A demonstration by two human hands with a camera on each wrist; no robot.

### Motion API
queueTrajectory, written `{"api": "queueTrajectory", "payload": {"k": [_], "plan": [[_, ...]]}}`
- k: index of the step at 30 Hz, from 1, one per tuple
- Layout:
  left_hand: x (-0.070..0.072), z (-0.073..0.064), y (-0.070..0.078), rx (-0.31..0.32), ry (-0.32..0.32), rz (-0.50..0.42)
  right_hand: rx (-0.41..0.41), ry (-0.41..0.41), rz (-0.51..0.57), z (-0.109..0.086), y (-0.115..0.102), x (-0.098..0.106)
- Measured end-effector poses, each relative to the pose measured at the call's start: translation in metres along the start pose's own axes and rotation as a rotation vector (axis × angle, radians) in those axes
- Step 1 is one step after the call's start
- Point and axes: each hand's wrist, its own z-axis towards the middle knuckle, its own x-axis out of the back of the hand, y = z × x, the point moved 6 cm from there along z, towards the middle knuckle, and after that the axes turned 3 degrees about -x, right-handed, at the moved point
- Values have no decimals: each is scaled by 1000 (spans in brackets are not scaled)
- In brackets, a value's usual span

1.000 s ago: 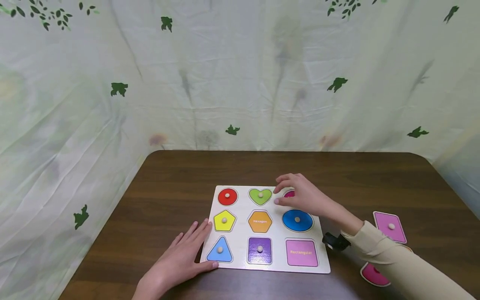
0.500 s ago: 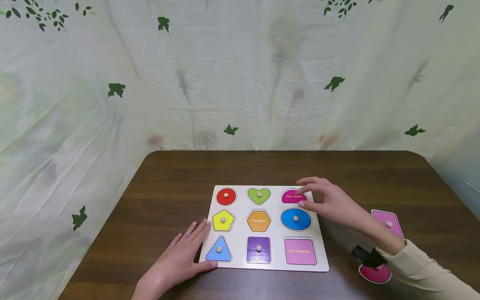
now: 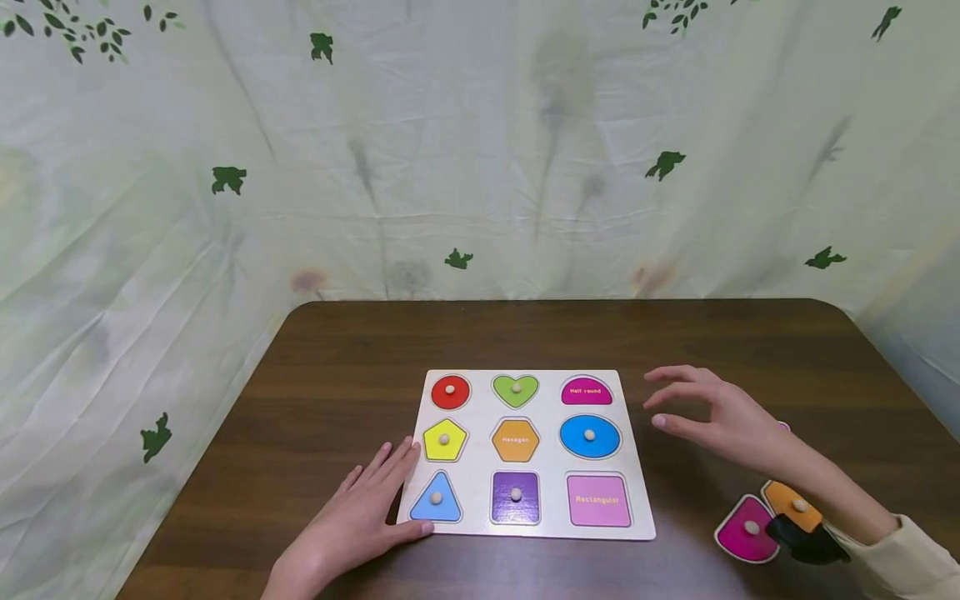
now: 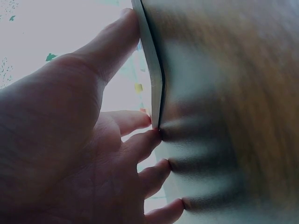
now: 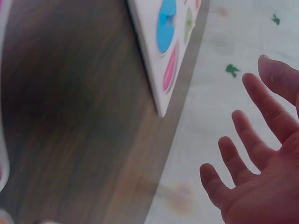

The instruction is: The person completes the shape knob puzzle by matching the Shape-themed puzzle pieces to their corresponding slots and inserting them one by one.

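A white shape puzzle board [image 3: 480, 500] lies flat on the table. Seated in it are a red circle [image 3: 451, 392], green heart [image 3: 515, 391], yellow pentagon [image 3: 445, 440], blue oval [image 3: 590, 437], blue triangle [image 3: 437, 498] and purple square [image 3: 515, 497], each with a knob. The half round, hexagon and rectangular slots show printed words. My left hand [image 3: 360, 508] rests at the board's left edge, thumb on its front corner, fingers spread. Right of the board, my right hand [image 3: 712, 408] hovers with relaxed fingers and holds nothing.
Below my right forearm lie a magenta half-round piece [image 3: 747, 529] and an orange piece [image 3: 792, 505], partly covered by a black wrist strap [image 3: 806, 542]. A pink piece is mostly hidden behind the forearm. A pale patterned curtain [image 3: 480, 167] hangs behind the brown table [image 3: 360, 350].
My right hand has moved right, from over the half-round slot to off the board, uncovering that slot. The orange piece has come into sight while the pink one is now mostly covered. The left hand stays put.
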Motion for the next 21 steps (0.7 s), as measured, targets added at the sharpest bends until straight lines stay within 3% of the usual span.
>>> {"api": "queueTrajectory", "payload": {"k": [8,21], "plan": [[1,0,0,-2,-3,4,-68,4,-34,-28,20,18],[0,0,1,-13,7,5,-18,75,-101,-75,56,32]]}}
